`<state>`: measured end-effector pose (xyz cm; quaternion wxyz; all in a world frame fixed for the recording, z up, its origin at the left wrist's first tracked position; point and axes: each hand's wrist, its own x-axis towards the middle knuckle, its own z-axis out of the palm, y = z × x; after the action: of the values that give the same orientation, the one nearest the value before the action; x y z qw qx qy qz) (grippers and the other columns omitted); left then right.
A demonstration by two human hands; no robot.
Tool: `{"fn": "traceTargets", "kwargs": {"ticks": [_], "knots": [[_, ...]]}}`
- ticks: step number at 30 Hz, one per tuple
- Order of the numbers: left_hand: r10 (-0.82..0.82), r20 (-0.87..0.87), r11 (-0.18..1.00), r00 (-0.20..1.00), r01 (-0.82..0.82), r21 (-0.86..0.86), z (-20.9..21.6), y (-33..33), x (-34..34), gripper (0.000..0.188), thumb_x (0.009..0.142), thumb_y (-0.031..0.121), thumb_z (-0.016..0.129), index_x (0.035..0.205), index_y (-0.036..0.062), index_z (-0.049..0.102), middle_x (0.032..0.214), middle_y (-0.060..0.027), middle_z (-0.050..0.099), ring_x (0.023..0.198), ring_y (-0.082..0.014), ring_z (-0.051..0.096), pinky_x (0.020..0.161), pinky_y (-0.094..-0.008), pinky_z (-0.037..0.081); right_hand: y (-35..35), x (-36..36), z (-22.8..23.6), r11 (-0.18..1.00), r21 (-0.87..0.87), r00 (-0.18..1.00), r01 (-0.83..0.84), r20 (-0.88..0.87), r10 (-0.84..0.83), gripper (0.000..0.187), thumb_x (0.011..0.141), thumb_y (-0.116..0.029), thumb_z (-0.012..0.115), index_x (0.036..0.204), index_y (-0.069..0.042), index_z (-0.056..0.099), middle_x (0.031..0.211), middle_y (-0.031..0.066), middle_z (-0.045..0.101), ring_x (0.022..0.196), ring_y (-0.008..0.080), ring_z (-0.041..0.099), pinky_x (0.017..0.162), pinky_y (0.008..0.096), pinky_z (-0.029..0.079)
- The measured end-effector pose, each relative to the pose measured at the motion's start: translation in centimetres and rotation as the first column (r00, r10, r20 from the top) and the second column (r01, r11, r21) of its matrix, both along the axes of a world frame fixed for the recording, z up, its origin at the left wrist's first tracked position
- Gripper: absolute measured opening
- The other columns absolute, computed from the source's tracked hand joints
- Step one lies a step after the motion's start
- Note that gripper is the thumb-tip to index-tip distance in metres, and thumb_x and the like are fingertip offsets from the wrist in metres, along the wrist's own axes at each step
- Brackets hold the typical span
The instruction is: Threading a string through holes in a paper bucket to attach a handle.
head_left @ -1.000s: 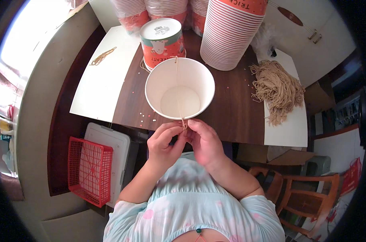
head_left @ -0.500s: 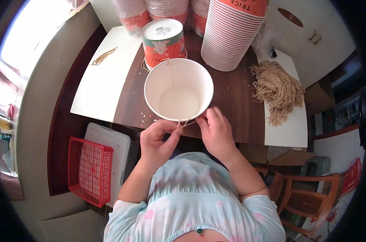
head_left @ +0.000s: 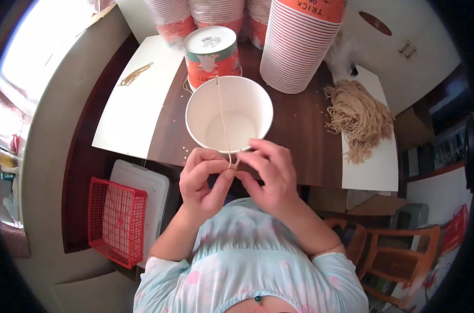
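A white-lined paper bucket (head_left: 251,104) stands mouth-up at the table's near edge. Tan cord (head_left: 223,116) runs from a hole in its far rim, across the opening, to the near rim. There my left hand (head_left: 200,180) is closed, pinching the cord between thumb and forefinger. Beside it, my right hand (head_left: 274,175) has its fingers apart, with thumb and fingertips around a short loop of cord; no firm grip on it shows. Just behind stands an upside-down orange and green bucket (head_left: 211,57), with cord hanging at its left side.
A tall stack of nested buckets (head_left: 299,49) stands at the back right, with more wrapped stacks (head_left: 218,13) behind. Right lies a heap of tan cords (head_left: 358,117); a few cords (head_left: 136,74) lie at left. A red basket (head_left: 117,221) is lower left, a wooden chair (head_left: 399,261) lower right.
The cord is now drawn taut across the bucket's mouth, where it hung slack inside. My right hand has let go its pinch and spread its fingers; the bucket shifted slightly left.
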<state>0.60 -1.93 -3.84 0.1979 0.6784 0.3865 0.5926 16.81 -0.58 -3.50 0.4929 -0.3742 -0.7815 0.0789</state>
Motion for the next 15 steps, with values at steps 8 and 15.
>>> {"fn": "traceTargets", "kwargs": {"ticks": [8,15], "knots": [[-0.321,0.637,0.842,0.701,0.519,-0.147,1.3,0.3,0.0,0.004,0.083,0.0,0.06,0.08,-0.0014,0.06,0.089,-0.0077,0.053,0.082,-0.0156,0.051,0.075,-0.0269,0.041,0.6,-0.6,-0.2,0.999,0.001,0.999,-0.049,-0.004,0.049,0.019,0.067,-0.009,0.072,0.081,-0.012,0.059,0.091,0.0014,0.061,0.078,0.0216,0.056,0.07,0.037,0.039],[-0.367,0.814,0.754,0.451,0.657,-0.024,2.3,1.2,-0.2,0.007,0.08,0.003,0.055,0.074,0.0022,0.054,0.083,-0.0087,0.053,0.082,-0.0182,0.047,0.076,-0.0296,0.036,1.3,0.1,-0.2,0.991,0.07,0.97,0.114,0.206,-0.126,0.014,0.068,-0.01,0.066,0.077,-0.014,0.056,0.083,-0.0013,0.056,0.073,0.0213,0.051,0.067,0.038,0.035]]}}
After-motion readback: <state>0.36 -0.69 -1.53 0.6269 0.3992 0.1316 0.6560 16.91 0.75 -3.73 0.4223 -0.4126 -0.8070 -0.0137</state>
